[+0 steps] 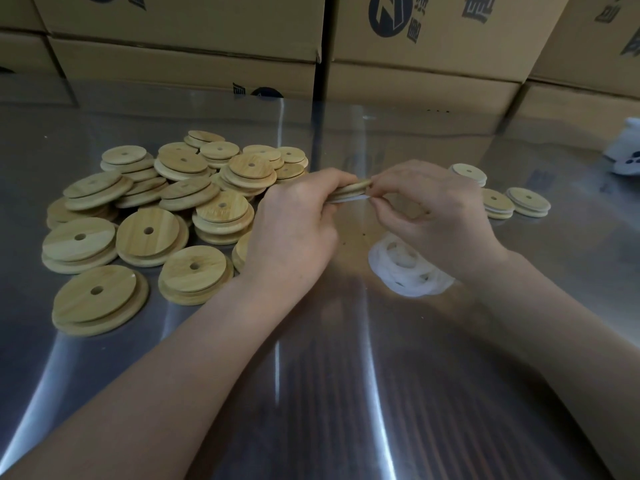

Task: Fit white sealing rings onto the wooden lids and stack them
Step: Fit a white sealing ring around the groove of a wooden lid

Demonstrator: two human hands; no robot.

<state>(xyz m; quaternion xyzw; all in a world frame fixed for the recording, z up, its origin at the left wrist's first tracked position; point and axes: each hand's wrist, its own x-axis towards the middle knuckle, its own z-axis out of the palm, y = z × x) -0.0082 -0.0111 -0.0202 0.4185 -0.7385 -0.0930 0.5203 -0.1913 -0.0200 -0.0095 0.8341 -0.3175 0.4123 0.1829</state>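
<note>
Head view: seating a ring on one lid.
Bare lids (149,216) lie heaped left, within reach; left hand (294,230) grips a lid (351,189) edge-on, right hand (433,209) pinches its white ring (346,201) on; spare rings (408,271) wait beneath, finished lids (498,200) sit right.

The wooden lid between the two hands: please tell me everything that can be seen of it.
The held lid is a pale wooden disc, seen almost edge-on and nearly level, up above the shiny metal table. A white sealing ring shows along its lower edge. The left hand grips its left side; the right hand pinches its right edge. The hands hide most of it, so no centre hole shows.
</note>
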